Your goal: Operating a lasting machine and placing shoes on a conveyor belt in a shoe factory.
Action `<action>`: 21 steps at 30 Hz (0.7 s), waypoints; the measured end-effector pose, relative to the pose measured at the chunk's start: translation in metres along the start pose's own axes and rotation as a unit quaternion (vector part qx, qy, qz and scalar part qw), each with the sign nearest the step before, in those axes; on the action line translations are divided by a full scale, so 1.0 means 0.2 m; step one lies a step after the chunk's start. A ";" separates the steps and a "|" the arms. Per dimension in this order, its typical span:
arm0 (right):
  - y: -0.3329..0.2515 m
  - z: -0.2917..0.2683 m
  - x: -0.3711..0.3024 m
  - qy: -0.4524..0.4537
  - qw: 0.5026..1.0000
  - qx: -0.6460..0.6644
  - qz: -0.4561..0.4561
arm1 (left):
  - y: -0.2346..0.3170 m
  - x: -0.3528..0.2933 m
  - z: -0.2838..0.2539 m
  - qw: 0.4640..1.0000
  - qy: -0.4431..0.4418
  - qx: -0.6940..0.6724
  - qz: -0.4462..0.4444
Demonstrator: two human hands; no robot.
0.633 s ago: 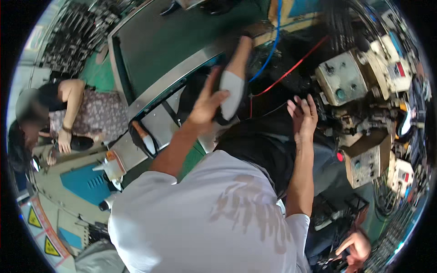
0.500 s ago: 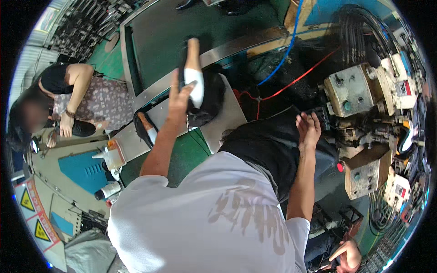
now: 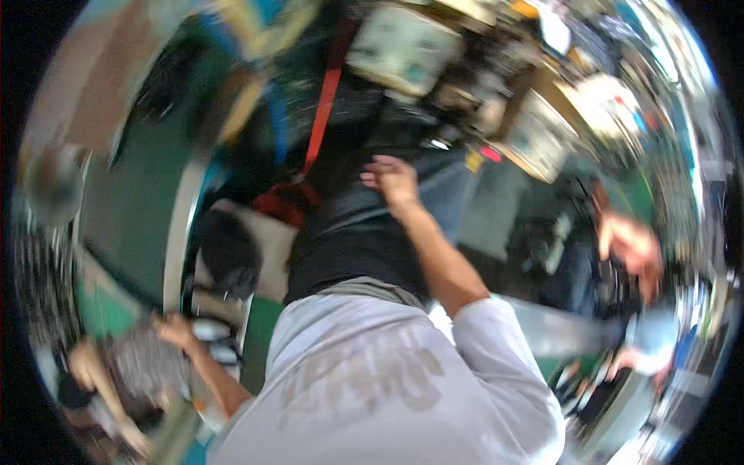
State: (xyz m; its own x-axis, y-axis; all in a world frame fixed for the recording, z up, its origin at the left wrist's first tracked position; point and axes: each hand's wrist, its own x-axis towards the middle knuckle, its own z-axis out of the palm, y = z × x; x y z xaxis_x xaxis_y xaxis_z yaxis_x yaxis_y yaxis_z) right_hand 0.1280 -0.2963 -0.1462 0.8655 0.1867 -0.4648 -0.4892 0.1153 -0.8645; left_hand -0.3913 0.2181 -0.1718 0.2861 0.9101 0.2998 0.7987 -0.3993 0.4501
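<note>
At 12 o'clock from the middle of the view a pale control box [image 3: 404,51] is seen, and a second control box [image 3: 539,133] is set at 2 o'clock, with a red button [image 3: 490,153] just beside it. A red hose [image 3: 322,120] is hung at 11 o'clock, with a blue hose [image 3: 277,124] beside it. At 9 o'clock a black rounded thing [image 3: 226,244] is placed against the pale counter [image 3: 273,248], so that the way between the two hands is partly blocked; beyond it a green belt [image 3: 132,240] is edged by a metal frame. A co-worker is seen at 8 o'clock and another at 3 o'clock, both blurred.

The left hand [image 3: 177,332] is held at 8 o'clock, just beside white-and-dark shoes [image 3: 218,335] at its 3 o'clock; whether its fingers are spread or closed cannot be told through the blur. The right hand [image 3: 394,180] is held near the middle over the dark trousers [image 3: 356,248], its fingers loosely bent and slightly apart.

Since the earlier frame the view has been swung round: the control boxes were then seen between 2 and 4 o'clock, and a shoe was gripped by the left hand near the belt's edge; the left hand has now been brought down to 8 o'clock
</note>
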 end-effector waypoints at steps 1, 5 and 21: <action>0.01 0.06 -0.04 0.014 1.000 0.005 0.008 | 0.15 0.20 0.02 0.996 -0.011 -0.078 -0.033; 0.02 -0.16 -0.22 0.077 0.993 -0.014 -0.086 | 1.41 0.33 0.54 0.909 -0.211 -0.333 0.135; 1.46 -1.68 -3.12 0.751 0.536 -0.363 0.125 | 3.42 -1.36 0.41 0.378 -0.763 -0.270 0.449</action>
State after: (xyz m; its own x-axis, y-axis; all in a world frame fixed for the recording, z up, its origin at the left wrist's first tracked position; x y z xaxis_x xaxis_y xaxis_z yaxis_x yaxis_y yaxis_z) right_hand -0.5181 -0.7063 -0.1722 0.1592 -0.9525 0.2595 -0.9117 -0.2427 -0.3315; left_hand 0.1202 -0.2940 -0.0138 0.6146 -0.7805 -0.1142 -0.0902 -0.2133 0.9728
